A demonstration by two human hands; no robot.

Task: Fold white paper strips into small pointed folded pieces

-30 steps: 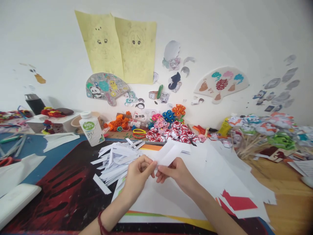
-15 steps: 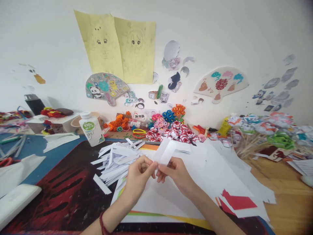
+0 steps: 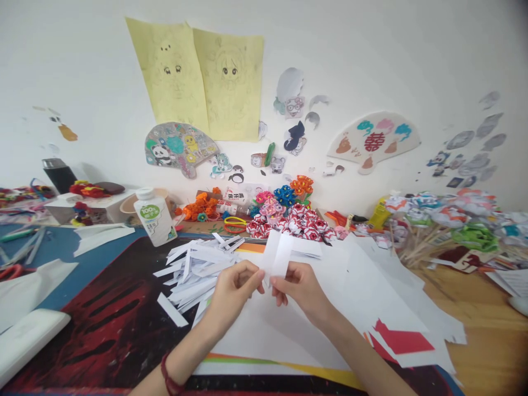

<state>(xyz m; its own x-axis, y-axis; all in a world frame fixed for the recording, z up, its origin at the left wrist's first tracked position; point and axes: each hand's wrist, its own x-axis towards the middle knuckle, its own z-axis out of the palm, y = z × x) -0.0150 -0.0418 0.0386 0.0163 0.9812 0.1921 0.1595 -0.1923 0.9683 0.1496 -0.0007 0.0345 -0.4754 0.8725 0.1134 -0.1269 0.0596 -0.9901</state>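
Between my two hands a small piece of white paper [image 3: 278, 253] stands upright, with a lengthwise crease down its middle. My left hand [image 3: 239, 283] pinches its lower left corner between thumb and fingers. At the lower right, my right hand [image 3: 299, 286] grips the same paper, thumb in front and fingers curled behind. Both hands are held above large white sheets [image 3: 272, 335] on the desk. Left of them lies a heap of folded white paper strips [image 3: 193, 275].
A white bottle [image 3: 154, 217] stands behind the strips. Paper flowers [image 3: 305, 223] line the wall, and more on sticks [image 3: 445, 214] lie at the right. Red paper scraps [image 3: 406, 338] rest on the sheets. A long white case [image 3: 31, 341] is at lower left.
The paper has turned more upright, and its crease now faces me. My hands have moved slightly apart along its lower edge.
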